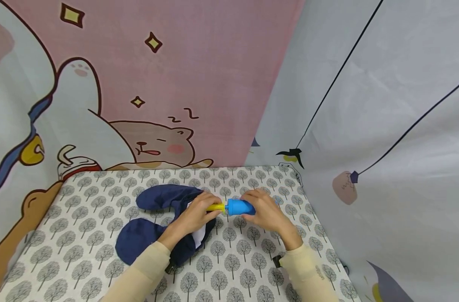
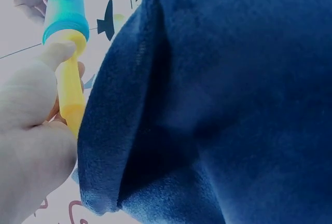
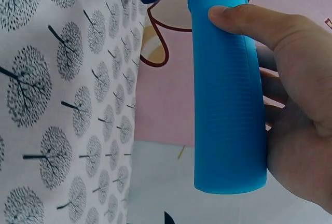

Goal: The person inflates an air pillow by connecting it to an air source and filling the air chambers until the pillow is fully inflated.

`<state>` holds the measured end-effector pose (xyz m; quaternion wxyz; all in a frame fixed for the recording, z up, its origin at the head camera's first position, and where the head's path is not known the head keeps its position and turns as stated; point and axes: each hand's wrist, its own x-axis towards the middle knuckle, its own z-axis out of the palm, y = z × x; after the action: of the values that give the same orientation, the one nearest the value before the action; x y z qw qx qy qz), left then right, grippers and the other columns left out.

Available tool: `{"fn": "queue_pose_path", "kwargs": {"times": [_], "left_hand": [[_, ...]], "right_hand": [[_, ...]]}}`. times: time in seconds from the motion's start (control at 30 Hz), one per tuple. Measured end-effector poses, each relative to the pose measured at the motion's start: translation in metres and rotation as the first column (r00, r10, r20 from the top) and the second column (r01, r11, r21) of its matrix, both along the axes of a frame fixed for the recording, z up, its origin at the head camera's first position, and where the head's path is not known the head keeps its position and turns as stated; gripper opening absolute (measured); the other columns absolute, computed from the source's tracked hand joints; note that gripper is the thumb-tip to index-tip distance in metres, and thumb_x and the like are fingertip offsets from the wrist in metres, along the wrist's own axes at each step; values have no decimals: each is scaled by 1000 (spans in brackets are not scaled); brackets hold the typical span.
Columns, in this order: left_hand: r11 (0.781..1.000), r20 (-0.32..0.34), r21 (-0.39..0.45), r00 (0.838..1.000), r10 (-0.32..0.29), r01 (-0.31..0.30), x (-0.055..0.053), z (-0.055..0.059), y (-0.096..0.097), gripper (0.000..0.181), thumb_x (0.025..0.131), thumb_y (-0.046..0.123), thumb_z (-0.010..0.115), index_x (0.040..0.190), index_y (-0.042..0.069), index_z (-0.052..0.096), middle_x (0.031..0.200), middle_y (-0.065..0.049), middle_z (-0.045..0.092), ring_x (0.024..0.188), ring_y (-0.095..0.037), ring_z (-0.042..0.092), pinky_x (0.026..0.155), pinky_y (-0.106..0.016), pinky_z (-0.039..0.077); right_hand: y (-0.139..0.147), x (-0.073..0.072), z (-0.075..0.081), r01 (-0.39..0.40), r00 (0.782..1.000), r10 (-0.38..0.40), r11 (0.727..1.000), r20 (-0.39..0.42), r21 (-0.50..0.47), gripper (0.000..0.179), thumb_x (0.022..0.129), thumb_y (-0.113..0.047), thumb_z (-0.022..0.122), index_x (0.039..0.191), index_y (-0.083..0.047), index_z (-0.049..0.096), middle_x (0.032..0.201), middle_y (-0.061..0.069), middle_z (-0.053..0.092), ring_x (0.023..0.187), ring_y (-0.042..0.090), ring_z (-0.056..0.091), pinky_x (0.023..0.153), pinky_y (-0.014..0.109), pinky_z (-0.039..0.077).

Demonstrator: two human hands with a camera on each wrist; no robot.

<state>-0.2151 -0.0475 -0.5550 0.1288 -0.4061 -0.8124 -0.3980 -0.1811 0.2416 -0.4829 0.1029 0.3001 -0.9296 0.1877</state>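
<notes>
Left grip [image 1: 196, 213]: thumb and fingers clasping the yellow handle [image 2: 70, 86]; right grip [image 1: 265, 209]: curled around the blue cylinder [image 3: 228, 105]; both parts held end to end above the tree-print cloth [image 1: 233, 281]; navy fabric piece [image 1: 138, 235], lying on the cloth at left, partly beneath the left forearm [image 1: 170, 237]. Handling, as judged: keep cylinder and handle on one line; steady the blue side; avoid bending the narrow neck [image 1: 226, 206] between.

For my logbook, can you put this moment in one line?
left fingers: hold yellow piece; right fingers: hold blue tube; navy cloth: on tree-print sheet
</notes>
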Motion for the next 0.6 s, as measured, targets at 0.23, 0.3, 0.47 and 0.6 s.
{"fn": "queue_pose_path", "kwargs": {"times": [0.23, 0.3, 0.47, 0.6], "left_hand": [[993, 47, -103, 997, 57, -52, 16, 29, 1, 19, 103, 14, 83, 121, 9, 80, 116, -6, 80, 101, -21, 67, 90, -39, 59], [989, 65, -129, 995, 82, -73, 18, 34, 0, 20, 105, 15, 82, 123, 10, 80, 117, -5, 80, 102, -20, 67, 90, -38, 59], [985, 91, -145, 990, 109, -95, 17, 36, -5, 24, 107, 19, 80, 129, 11, 81, 121, -5, 81, 107, -21, 70, 94, -40, 60], [985, 85, -142, 990, 108, -95, 14, 34, -7, 24, 107, 19, 80, 129, 10, 81, 123, -5, 81, 109, -22, 71, 95, -41, 61]], "right_hand": [[3, 3, 4, 21, 1000, -21, 1000, 22, 18, 56, 84, -21, 101, 133, -3, 79, 139, 15, 79, 125, 34, 74, 107, 54, 63], [9, 3, 7, 35, 999, -36, 999, 31, 25, 56, 85, -21, 101, 134, -5, 79, 139, 14, 78, 127, 35, 74, 108, 55, 62], [32, 3, 10, 75, 996, -76, 997, 52, 17, 54, 87, -16, 99, 136, -5, 78, 141, 14, 77, 130, 37, 72, 110, 59, 60], [52, 5, 11, 112, 991, -112, 994, 71, 4, 54, 91, -15, 96, 140, -6, 76, 147, 17, 74, 135, 41, 70, 114, 64, 56]]}}
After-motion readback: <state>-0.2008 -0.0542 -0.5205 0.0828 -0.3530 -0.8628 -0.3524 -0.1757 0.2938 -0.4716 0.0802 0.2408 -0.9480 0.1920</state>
